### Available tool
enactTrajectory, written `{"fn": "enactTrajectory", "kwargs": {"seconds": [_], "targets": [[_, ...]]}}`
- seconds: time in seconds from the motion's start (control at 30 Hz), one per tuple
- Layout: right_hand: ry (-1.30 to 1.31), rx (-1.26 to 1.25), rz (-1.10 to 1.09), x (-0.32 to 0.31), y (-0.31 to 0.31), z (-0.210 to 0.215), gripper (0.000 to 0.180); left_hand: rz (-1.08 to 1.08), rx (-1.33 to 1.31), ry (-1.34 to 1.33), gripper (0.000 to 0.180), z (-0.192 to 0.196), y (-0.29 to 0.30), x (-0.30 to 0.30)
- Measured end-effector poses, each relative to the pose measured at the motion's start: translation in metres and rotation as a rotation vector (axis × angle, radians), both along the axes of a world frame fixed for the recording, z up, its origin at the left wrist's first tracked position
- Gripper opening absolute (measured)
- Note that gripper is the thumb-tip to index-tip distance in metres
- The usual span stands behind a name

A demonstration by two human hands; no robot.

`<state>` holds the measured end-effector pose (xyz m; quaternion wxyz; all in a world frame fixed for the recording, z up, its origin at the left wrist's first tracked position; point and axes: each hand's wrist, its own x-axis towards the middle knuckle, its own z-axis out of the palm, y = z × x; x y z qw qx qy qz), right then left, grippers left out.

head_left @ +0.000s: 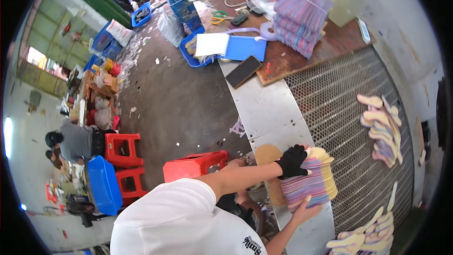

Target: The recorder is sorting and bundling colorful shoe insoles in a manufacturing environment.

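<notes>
A thick stack of striped knitted gloves (309, 179), pink and purple with cream edges, is between my two hands at the edge of the metal table. My left hand (292, 161), in a black glove with bare fingertips, grips the stack's far end from above. At the near end, my bare right hand (306, 211) presses its fingers and thumb against the layers. A tan rounded board (270, 155) lies beside the stack, partly hidden under my left arm. On the mesh are loose piles of similar gloves, one at the right (380, 130) and one at the near right (365, 236).
A brown board holds a tied glove bundle (302, 16). Close by are a dark phone (243, 72), a blue basket (193, 59) and scissors (219, 17). Red stools (123, 150) and a blue tub (104, 184) stand left, near a seated person (75, 139).
</notes>
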<state>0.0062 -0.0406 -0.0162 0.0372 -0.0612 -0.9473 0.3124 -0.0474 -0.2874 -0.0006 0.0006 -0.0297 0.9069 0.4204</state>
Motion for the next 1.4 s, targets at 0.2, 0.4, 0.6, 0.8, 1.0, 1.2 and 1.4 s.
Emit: {"fn": "enactTrajectory", "kwargs": {"seconds": [0.2,0.4,0.6,0.8,1.0,1.2,1.4], "targets": [[-0.105,0.057,-0.054,-0.026,0.081,-0.008,0.050,0.071,0.022,-0.071,0.069,0.041,-0.077,0.026],[0.088,0.190,-0.108,-0.063,0.089,0.031,0.043,0.220,-0.146,0.161,0.034,0.100,-0.250,0.042],[-0.100,-0.379,0.067,-0.098,-0.110,0.130,0.029,0.626,-0.443,0.211,0.035,0.126,-0.519,-0.005],[-0.493,-0.579,0.340,-0.090,-0.368,0.131,0.016,0.647,-0.694,0.119,0.022,0.073,-0.716,-0.147],[-0.718,-0.581,0.271,-0.077,-0.477,0.107,0.023,0.471,-0.740,0.083,0.029,0.014,-0.787,-0.252],[-0.756,-0.489,0.111,-0.081,-0.492,0.097,0.025,0.412,-0.720,-0.061,0.029,-0.013,-0.821,-0.298],[-0.770,-0.560,0.152,-0.078,-0.526,0.090,0.023,0.414,-0.848,0.029,0.028,0.000,-0.856,-0.288]]}}
